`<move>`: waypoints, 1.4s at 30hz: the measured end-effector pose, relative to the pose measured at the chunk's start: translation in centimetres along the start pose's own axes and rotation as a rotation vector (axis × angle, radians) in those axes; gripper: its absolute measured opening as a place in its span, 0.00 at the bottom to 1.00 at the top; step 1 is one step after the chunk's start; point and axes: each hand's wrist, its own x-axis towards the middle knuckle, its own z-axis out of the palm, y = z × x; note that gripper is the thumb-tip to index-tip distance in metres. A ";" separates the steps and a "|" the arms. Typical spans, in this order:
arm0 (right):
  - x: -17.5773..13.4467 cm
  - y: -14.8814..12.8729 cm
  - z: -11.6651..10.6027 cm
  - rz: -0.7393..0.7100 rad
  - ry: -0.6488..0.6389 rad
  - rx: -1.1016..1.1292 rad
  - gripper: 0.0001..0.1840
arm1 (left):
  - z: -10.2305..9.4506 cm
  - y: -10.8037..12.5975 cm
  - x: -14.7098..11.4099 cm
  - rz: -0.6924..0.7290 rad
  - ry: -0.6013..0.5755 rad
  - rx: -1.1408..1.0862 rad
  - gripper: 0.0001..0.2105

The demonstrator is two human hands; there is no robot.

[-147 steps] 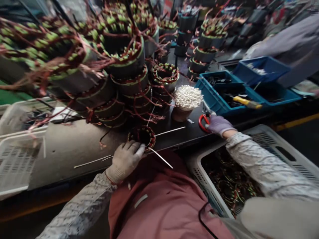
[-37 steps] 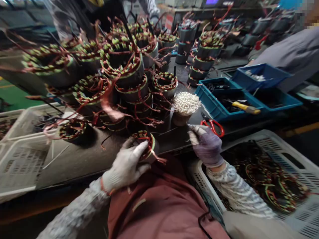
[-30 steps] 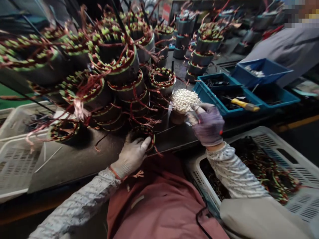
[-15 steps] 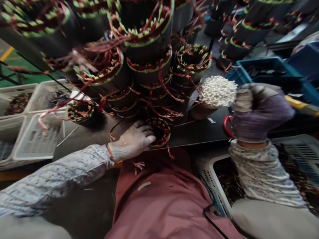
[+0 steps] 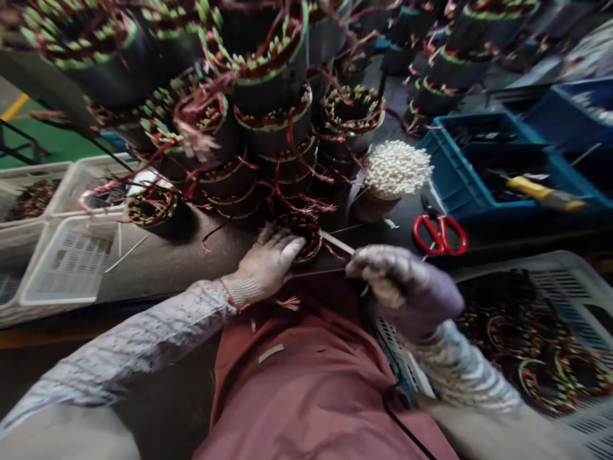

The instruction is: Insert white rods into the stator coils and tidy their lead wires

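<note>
My left hand, in a pale work glove, lies against the left side of a small wound stator at the bench's near edge. Its fingers curl over the rim and the thumb reaches across the top, hiding part of the ring. My right hand, in a stained purplish glove, is closed around a pale flat strip. The strip's far end meets the stator's right rim. Copper-coloured lead wires hang below my left hand. Just behind stands a bundle of thin white sticks in a round holder.
Stacked larger stators rise at the back. Red-handled scissors lie right of the white bundle, near a blue bin with a yellow-handled cutter. A white basket of wound rings sits lower right; plastic crates stand left.
My right hand has come down and left from beside the white bundle to the small stator, the pale strip now showing in it. The scissors are uncovered. My left hand stays at the stator.
</note>
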 end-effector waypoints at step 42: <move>-1.5 2.9 8.2 0.155 0.047 -0.175 0.04 | 3.6 0.8 0.2 0.062 0.588 -0.431 0.08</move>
